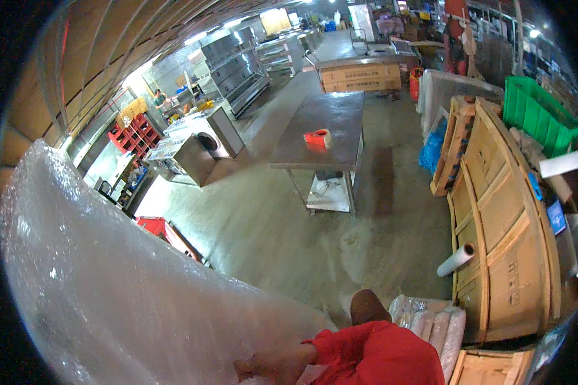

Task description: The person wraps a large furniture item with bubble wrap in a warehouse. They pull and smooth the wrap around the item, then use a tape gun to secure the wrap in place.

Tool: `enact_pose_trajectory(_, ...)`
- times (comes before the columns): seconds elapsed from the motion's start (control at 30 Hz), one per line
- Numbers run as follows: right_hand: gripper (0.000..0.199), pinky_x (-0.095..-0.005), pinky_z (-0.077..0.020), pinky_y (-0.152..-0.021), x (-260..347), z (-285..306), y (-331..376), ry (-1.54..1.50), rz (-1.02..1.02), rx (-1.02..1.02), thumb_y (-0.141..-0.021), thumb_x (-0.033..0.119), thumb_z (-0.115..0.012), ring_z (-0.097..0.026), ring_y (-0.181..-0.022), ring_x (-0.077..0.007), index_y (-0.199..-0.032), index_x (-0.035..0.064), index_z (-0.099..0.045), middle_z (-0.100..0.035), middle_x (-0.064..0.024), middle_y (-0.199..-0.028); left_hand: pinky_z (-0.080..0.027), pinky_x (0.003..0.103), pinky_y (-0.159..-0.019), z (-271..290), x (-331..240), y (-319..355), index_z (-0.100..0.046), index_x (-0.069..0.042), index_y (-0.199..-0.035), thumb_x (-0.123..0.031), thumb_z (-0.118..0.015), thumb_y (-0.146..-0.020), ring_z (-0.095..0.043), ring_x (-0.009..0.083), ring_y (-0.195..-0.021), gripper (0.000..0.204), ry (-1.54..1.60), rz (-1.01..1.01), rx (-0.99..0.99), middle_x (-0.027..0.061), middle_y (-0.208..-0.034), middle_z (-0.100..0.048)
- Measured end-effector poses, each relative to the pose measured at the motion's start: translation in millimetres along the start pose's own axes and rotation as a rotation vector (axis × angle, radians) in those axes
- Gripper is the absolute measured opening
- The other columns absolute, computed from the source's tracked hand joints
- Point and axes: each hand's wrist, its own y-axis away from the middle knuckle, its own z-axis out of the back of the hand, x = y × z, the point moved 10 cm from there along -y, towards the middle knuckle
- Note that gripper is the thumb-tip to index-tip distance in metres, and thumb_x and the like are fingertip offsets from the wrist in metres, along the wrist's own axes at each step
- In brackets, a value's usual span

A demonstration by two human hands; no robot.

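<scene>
Nearest to us, a large wrapped bulk [109, 276] is filling the left and lower side, its clear film shining in crinkled, milky layers over a broad form. Our left hand [257, 369] is resting against its lower part; the fingers are blurring into the film, so we cannot tell if they are gripping. Our right hand is not showing. We are probably steadying this bulk, and the next move, we judge, is calling for a firm, flat palm, because slippery film is giving little hold. Beside our red clothing [385, 356], long wrapped rolls [440, 330] are lying close together. Further right, a smooth white cylinder [456, 260] is showing beside a crate [507, 263] of wood strips and flat brown panels. Ahead, a dull metal table [321, 115] is carrying an orange-red object [316, 138].
</scene>
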Motion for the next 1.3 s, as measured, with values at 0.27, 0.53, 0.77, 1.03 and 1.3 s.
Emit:
enact_pose_trajectory(0.27,0.083,-0.0415,-0.0259,-0.114,-2.0,17.6,46.5,-0.478,-0.134,0.576,-0.084,0.046,-0.072,-0.036,-0.137,-0.0321,-0.141,-0.002,-0.037,-0.04,-0.0205,-0.145,-0.014,0.056,-0.113,31.9,17.2,7.1,-0.031,-0.005,-0.15,-0.048,-0.044,-0.097,-0.018,0.0435,-0.141,0.07,-0.144,0.279,-0.109,0.0282,-0.155,-0.016)
enact_pose_trajectory(0.53,0.063,-0.034,-0.0333,-0.108,20.1,51.1,35.2,-0.667,-0.086,0.793,-0.08,0.026,-0.08,-0.042,-0.13,-0.023,-0.125,0.0008,-0.044,-0.048,-0.0125,-0.137,-0.018,0.054,-0.114,130.9,-16.7,148.4,-0.031,-0.005,-0.15,-0.049,-0.042,-0.098,-0.023,0.041,-0.141,0.069,-0.209,0.963,-0.692,0.026,-0.155,-0.019)
enact_pose_trajectory(0.77,0.075,-0.0331,-0.0416,-0.1,13.8,83.1,4.9,-0.805,-0.251,0.659,-0.069,0.022,-0.088,-0.05,-0.118,-0.0167,-0.13,0.0026,-0.049,-0.055,-0.008,-0.125,-0.022,0.051,-0.114,179.9,-76.8,136.5,-0.031,-0.005,-0.15,-0.051,-0.04,-0.099,-0.028,0.0389,-0.14,0.069,0.209,1.002,-1.38,0.0241,-0.156,-0.022)
enact_pose_trajectory(1.03,0.054,-0.0397,-0.0488,-0.08,125.9,111.7,50.7,-0.29,0.71,0.801,-0.074,0.022,-0.08,-0.06,-0.097,-0.026,-0.121,0.0041,-0.058,-0.059,-0.0091,-0.099,-0.039,0.047,-0.105,208.4,-203.6,-48.4,-0.034,-0.007,-0.146,-0.047,-0.04,-0.1,-0.047,0.0272,-0.126,0.062,0.818,0.342,-1.09,0.0123,-0.143,-0.043)
enact_pose_trajectory(1.3,0.059,-0.0419,-0.0509,-0.084,130.7,127.7,66.5,-0.674,0.429,0.903,-0.073,0.015,-0.083,-0.056,-0.103,-0.0408,-0.119,0.0062,-0.048,-0.051,-0.0179,-0.116,-0.041,0.046,-0.1,238.8,-251.2,13.4,-0.04,-0.006,-0.14,-0.043,-0.045,-0.099,-0.049,0.0263,-0.12,0.056,0.305,0.489,-1.266,0.012,-0.136,-0.048)
